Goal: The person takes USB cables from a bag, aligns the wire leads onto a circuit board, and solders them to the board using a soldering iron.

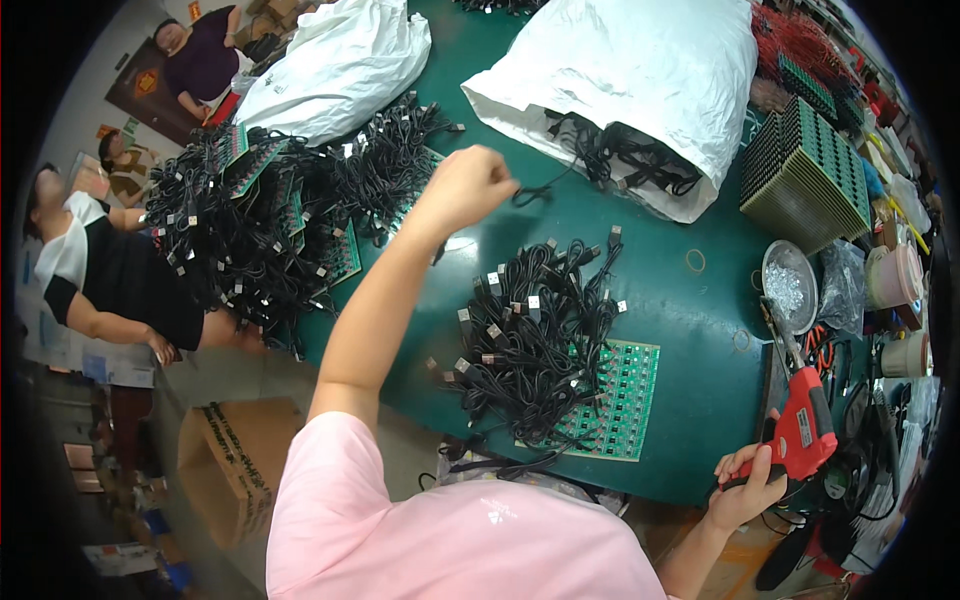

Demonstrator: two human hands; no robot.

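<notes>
My left hand (468, 188) is raised over the middle of the table, its fingers closed at the end of a black USB cable (537, 192). That cable lies towards the mouth of a white sack (620, 80) holding more black cables (640, 160). My right hand (750, 482) is wrapped round the handle of a red soldering gun (800, 428) at the table's right edge. Its front end points at a round metal dish (790, 285) with shiny bits. Between my arms, a heap of black USB cables (530, 340) partly covers a green circuit board panel (628, 400).
More cables and boards (250, 220) are heaped at the left, by another white sack (340, 70). A stack of green panels (805, 175) stands at the right. Two people are near the table's left side. A cardboard box (240, 465) sits on the floor.
</notes>
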